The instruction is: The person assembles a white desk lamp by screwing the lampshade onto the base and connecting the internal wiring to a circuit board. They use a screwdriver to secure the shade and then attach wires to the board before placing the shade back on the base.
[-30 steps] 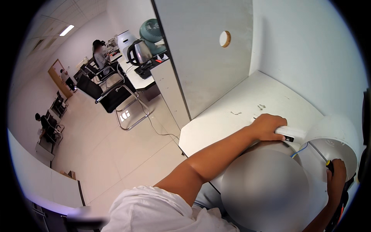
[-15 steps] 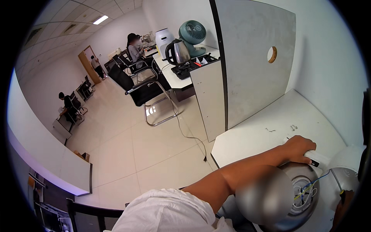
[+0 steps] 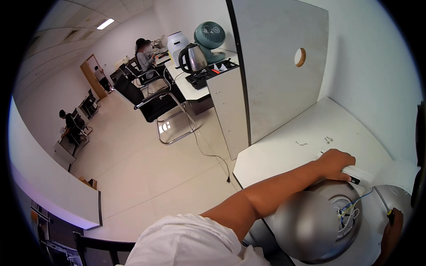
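We note left hand (image 3: 333,163) gripping white handle (image 3: 362,174); right hand (image 3: 394,223) holding screwdriver (image 3: 389,212) at four o'clock; a slip could, we judge, nick the blue wire (image 3: 365,194).

No lettering, number or sign can be read. Taking the kettle (image 3: 195,58) as landmark: behind it to the right, the green fan (image 3: 208,37) bears a small mark (image 3: 216,29) on its hub, too small to make out. Nearer than the kettle and well to its right, the white bar (image 3: 361,174) has a black patch (image 3: 354,180) with pale, illegible marks.
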Demonstrator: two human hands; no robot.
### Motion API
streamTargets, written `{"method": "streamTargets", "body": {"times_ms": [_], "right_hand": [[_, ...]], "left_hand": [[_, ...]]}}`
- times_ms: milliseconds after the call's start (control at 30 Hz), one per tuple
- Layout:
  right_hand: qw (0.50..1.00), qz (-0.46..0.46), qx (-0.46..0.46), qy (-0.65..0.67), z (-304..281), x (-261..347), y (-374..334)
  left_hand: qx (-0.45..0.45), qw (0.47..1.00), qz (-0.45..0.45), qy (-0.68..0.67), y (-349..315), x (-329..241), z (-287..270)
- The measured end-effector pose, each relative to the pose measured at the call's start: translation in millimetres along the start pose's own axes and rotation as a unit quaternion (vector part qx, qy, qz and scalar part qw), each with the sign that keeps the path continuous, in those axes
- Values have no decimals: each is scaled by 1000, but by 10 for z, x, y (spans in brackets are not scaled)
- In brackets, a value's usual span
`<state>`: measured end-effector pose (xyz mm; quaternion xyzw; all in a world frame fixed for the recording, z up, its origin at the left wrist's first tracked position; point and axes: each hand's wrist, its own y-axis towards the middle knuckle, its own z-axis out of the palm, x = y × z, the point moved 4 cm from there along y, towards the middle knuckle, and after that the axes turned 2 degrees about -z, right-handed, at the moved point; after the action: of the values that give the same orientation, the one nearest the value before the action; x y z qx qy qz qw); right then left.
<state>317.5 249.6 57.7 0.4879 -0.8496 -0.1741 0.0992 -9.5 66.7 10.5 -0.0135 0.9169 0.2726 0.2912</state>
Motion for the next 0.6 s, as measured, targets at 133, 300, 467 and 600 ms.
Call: {"method": "streamTargets", "body": {"times_ms": [133,300,467,600], "right_hand": [[999,-43,-25,15,-135,146,43],[998,3,-46,-31,-254,382,166],[991,44,-128,4,-200,464,118],[997,0,-18,81,-282,453,97]], "left_hand": [[10,1000,2,1,-1,0,-16],[22,999,-8,25,2,40,-7],[30,999,-13,28,15,4,-14],[27,999,-14,31,-14,11,-24]]}}
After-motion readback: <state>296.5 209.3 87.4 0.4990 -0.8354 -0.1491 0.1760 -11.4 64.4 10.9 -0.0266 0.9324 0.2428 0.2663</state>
